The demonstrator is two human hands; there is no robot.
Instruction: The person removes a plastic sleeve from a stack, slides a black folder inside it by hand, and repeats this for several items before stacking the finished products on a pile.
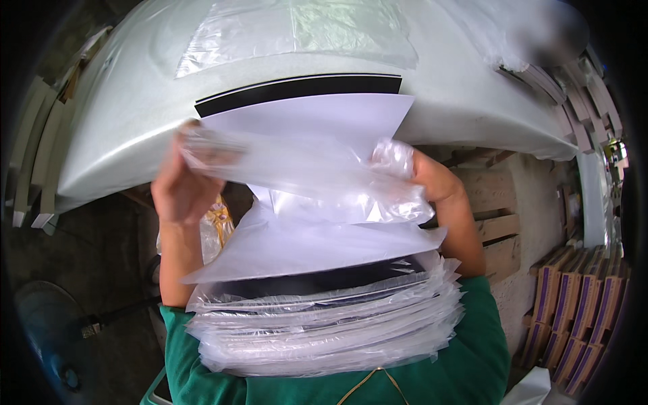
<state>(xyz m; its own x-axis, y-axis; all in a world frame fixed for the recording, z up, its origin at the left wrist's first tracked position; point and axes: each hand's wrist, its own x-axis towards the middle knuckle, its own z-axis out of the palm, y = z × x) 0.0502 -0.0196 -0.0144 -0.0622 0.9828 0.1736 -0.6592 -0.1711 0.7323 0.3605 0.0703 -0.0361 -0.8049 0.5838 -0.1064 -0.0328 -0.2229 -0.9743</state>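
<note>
A clear plastic bag [304, 165] is stretched between my two hands, blurred by motion. My left hand [183, 182] grips its left end, fingers partly behind the film. Bunched film is in my right hand [432, 177] at the other end. Behind the bag, a white sheet [304, 115] lies over a black sheet [297, 88] at the table's front edge. Nearer to me, another white sheet [317, 253] rests on a thick stack of plastic-wrapped sheets [324, 331] against my body. The bag hides the part between the two white sheets.
Flat clear film [297, 34] lies on the pale covered table [135, 115]. Stacked boards or books stand at the left [40, 148] and far right [580, 101]. Bundles with purple bands [574, 310] are at lower right. A fan [57, 337] stands at lower left.
</note>
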